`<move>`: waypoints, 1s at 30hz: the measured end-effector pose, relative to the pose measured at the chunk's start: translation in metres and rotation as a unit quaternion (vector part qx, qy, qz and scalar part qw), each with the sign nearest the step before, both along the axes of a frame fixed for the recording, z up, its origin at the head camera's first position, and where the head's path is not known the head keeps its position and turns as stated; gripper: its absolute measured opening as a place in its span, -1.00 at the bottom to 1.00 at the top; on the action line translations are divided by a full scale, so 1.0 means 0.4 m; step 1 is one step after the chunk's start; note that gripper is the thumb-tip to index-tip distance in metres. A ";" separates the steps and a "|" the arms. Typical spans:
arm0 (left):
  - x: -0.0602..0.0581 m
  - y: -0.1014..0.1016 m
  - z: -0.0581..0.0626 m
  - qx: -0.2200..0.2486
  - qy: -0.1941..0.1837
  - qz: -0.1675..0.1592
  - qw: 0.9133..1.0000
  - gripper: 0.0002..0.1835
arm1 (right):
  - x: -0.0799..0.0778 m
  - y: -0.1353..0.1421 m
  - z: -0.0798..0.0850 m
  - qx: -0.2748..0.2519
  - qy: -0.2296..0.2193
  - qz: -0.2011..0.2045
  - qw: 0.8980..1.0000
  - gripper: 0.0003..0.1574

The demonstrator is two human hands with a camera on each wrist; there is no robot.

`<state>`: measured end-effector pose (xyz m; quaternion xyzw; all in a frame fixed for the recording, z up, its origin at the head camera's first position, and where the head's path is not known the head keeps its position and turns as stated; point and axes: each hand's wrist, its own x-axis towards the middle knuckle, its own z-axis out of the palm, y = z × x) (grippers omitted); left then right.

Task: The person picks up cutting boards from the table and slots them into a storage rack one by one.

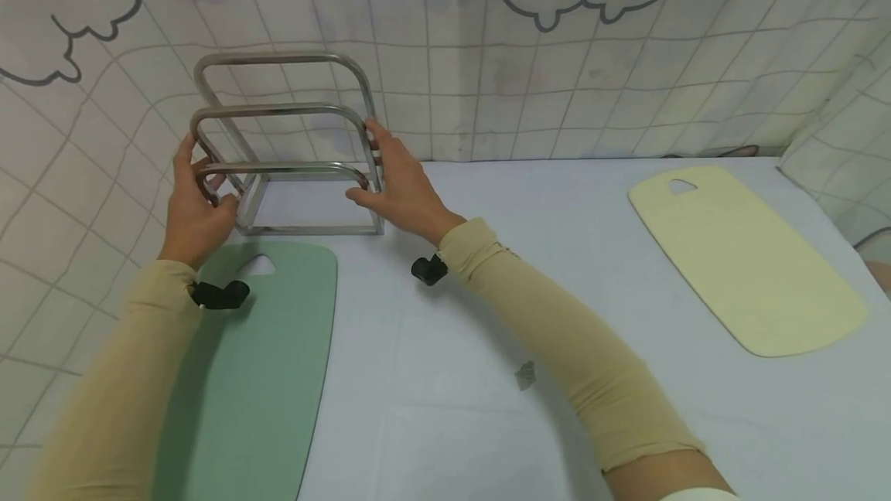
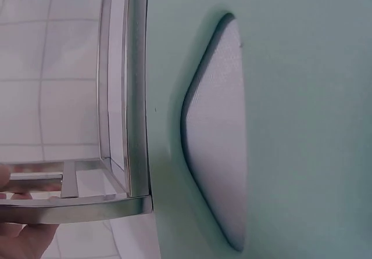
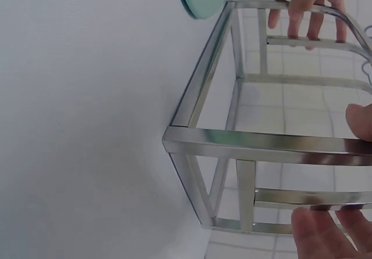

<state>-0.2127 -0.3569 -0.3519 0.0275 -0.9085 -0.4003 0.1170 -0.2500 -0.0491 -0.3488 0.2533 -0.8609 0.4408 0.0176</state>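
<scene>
Head view: left hand (image 1: 197, 216) and right hand (image 1: 408, 190) are curling round a metal rack (image 1: 309, 230) beyond the green board (image 1: 271, 385); left wrist: its base (image 2: 136, 90) is sitting alongside; right wrist: likely stiff, slippery side bars (image 3: 273, 145) are offering best hold.

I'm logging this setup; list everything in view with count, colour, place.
metal rack: 1, silver, back left
green board: 1, green, front left
yellow board: 1, pale yellow, right
scrap: 1, grey, mid-table
table: 1, white, underneath
backdrop: 1, white, grey-lined, behind
cords: count unclear, dark, table edges
unclear patch: 1, brownish, right edge
wrist devices: 2, black, at wrists
sleeves: 2, tan, forearms
cuff: 1, white, bottom right
left hand: 1, bare, gripping rack
right hand: 1, bare, gripping rack
</scene>
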 end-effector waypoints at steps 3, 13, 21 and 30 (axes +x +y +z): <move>-0.004 -0.007 -0.004 0.003 -0.007 -0.002 1.000 0.04 | -0.001 -0.007 -0.004 0.001 -0.007 -0.001 1.000 0.26; -0.005 -0.031 -0.006 0.032 -0.024 -0.014 0.999 0.05 | -0.003 -0.022 -0.020 0.006 -0.042 0.006 0.999 0.23; -0.006 -0.029 -0.010 0.017 -0.035 -0.001 0.999 0.07 | -0.011 -0.016 -0.045 0.006 -0.061 0.009 0.998 0.04; -0.015 -0.030 -0.019 0.046 -0.023 -0.028 0.998 0.05 | -0.008 -0.007 -0.062 0.006 -0.058 -0.015 0.998 -0.08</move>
